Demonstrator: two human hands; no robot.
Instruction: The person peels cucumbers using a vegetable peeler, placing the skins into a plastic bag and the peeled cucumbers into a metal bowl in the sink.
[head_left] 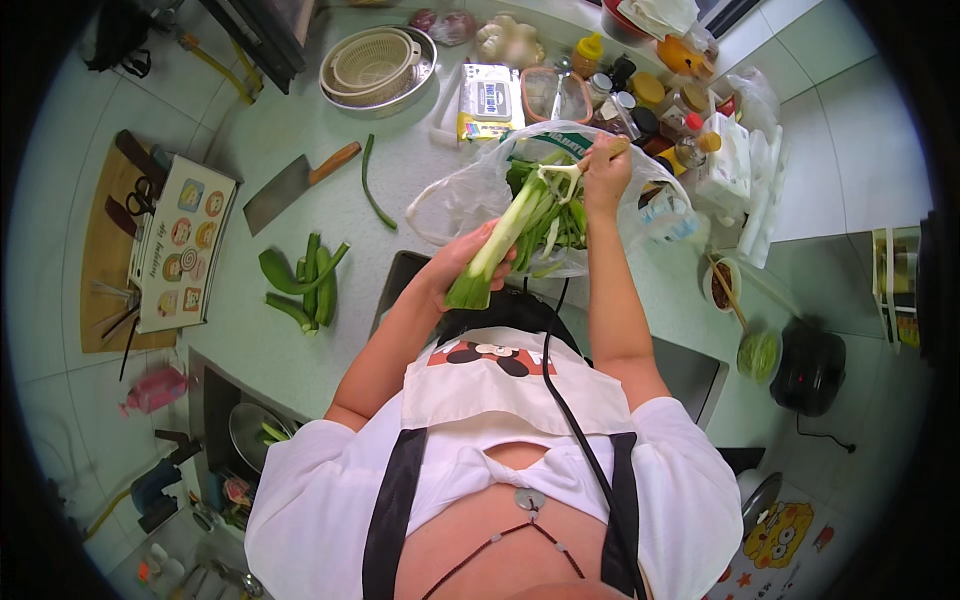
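Note:
My left hand [462,262] is wrapped round a thick, pale green celtuce stalk [508,230], which slants up and away to the right. In my right hand [606,178] is a Y-shaped peeler [562,180] with a wooden handle; its head lies at the far end of the stalk. Beneath both, a clear plastic bag [440,212] spreads open on the counter, holding dark green leaves and peelings [568,228]. Whether the blade touches the stalk is hard to make out.
A cleaver [282,192], a thin green strip [370,182] and several long green peppers [318,285] lie on the left of the counter [350,240]. Colanders [372,62] stand at the back. Jars and bottles [640,110] crowd the back right. A knife holder [180,245] stands far left.

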